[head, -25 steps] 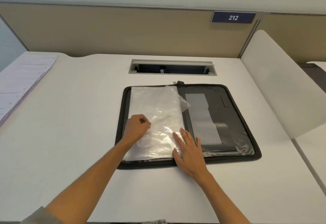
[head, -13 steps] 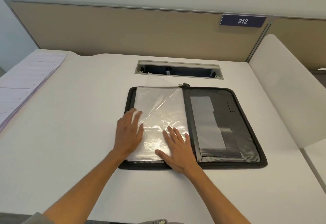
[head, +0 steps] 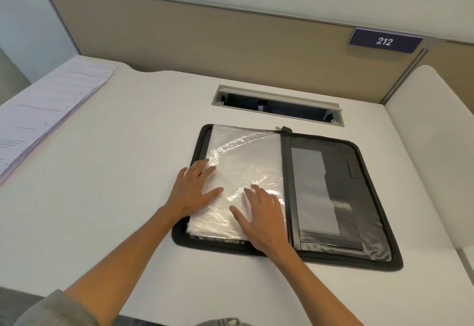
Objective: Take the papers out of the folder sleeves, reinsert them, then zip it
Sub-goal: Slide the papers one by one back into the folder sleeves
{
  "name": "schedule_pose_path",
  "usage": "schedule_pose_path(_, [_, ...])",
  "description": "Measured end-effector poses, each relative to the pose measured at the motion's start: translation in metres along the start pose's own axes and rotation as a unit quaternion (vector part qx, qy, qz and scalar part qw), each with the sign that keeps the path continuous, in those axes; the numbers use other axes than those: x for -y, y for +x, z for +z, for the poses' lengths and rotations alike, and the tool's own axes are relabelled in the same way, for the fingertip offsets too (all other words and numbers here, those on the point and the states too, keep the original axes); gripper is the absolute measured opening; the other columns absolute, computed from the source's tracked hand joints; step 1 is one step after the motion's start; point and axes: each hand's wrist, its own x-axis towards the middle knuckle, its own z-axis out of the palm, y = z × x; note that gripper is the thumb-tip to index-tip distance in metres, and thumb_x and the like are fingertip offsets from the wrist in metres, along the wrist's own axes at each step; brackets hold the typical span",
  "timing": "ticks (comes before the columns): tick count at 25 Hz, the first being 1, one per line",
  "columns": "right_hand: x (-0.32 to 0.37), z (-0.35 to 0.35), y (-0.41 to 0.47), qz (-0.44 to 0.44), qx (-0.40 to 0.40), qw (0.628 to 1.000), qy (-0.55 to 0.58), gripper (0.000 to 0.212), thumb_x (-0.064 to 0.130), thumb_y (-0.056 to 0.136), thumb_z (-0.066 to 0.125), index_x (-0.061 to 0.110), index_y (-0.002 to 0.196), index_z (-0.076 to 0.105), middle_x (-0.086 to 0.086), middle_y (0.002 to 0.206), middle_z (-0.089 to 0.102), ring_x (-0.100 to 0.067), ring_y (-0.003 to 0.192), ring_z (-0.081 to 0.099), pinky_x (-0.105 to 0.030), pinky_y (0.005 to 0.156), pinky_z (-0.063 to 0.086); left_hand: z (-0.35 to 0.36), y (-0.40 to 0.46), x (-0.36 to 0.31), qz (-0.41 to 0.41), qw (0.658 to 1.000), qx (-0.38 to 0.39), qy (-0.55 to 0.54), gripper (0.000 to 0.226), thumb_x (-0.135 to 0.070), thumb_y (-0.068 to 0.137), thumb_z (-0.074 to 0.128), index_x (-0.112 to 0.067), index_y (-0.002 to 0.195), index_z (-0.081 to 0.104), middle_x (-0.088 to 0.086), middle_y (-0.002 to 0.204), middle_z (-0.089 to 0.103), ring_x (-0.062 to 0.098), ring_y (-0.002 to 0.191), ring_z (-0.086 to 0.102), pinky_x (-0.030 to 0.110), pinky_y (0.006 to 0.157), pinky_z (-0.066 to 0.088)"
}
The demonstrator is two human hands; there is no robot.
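From the head camera, a black zip folder lies spread flat on the white counter, just right of the middle of the view. Its left half carries a stack of clear plastic sleeves with white papers inside, wrinkled and shining under the light. Its right half, at 3 o'clock from the sleeves, shows dark inner pockets holding a grey card. The zipper pull sits at the folder's 12 o'clock edge, at the top of the spine.

The left hand lies flat across the left edge of the sleeves, at about 9 o'clock on the stack, its fingers straight and spread, thumb out to the right. The right hand rests palm down on the lower right of the stack, at about 5 o'clock, fingers straight and slightly apart, pressing the plastic.

At 12 o'clock from the folder a cable slot opens in the counter. At 10 o'clock, along the far left edge, lies a pile of printed sheets. A tan partition stands behind, with a blue sign reading 212 at 1 o'clock.
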Motion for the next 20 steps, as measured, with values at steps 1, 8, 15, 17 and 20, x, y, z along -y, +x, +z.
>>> schedule_pose_path(1, [0.007,-0.004,0.012,-0.001,-0.022,1.000,0.020,0.063,0.064,0.094,0.037,0.023,0.139,0.049,0.001,0.149,0.045,-0.019,0.136,0.042,-0.037,0.114,0.028,-0.006,0.001,0.007,-0.009,0.999,-0.039,-0.024,0.077,-0.071,0.086,0.034,-0.023,0.146,0.038,0.000,0.157,0.028,0.020,0.144,0.026,0.043,0.116,0.021])
schedule_pose_path(8, [0.098,-0.004,0.107,0.021,-0.010,0.979,0.204,0.030,0.039,0.095,0.057,0.027,0.121,0.064,0.016,0.096,0.069,-0.002,0.088,0.063,-0.025,0.085,0.049,-0.076,0.013,0.097,-0.087,0.975,-0.168,-0.116,0.040,-0.033,0.092,0.063,-0.019,0.129,0.058,0.000,0.132,0.059,0.021,0.123,0.052,0.036,0.099,0.040])
schedule_pose_path(15, [0.204,0.047,0.193,0.058,0.052,0.955,0.286,0.023,0.036,0.091,0.060,0.026,0.111,0.068,0.014,0.093,0.069,-0.005,0.082,0.065,-0.025,0.080,0.051,-0.141,0.023,0.237,-0.142,0.960,-0.198,-0.135,0.031,-0.029,0.089,0.067,-0.020,0.118,0.064,-0.004,0.109,0.067,0.020,0.100,0.062,0.038,0.084,0.050])
schedule_pose_path(17, [0.230,0.070,0.221,0.075,0.079,0.947,0.303,0.025,0.035,0.090,0.061,0.024,0.112,0.068,0.011,0.097,0.069,-0.007,0.086,0.065,-0.027,0.083,0.051,-0.152,0.029,0.277,-0.148,0.960,-0.194,-0.136,0.030,-0.030,0.089,0.067,-0.020,0.117,0.064,-0.003,0.109,0.068,0.020,0.100,0.063,0.041,0.083,0.053])
schedule_pose_path(20, [0.258,0.101,0.261,0.100,0.123,0.929,0.334,0.032,0.035,0.090,0.064,0.018,0.117,0.066,0.005,0.103,0.068,-0.011,0.094,0.065,-0.030,0.090,0.051,-0.166,0.044,0.326,-0.154,0.960,-0.191,-0.133,0.029,-0.030,0.089,0.067,-0.018,0.116,0.064,-0.001,0.110,0.068,0.023,0.099,0.063,0.044,0.085,0.053])
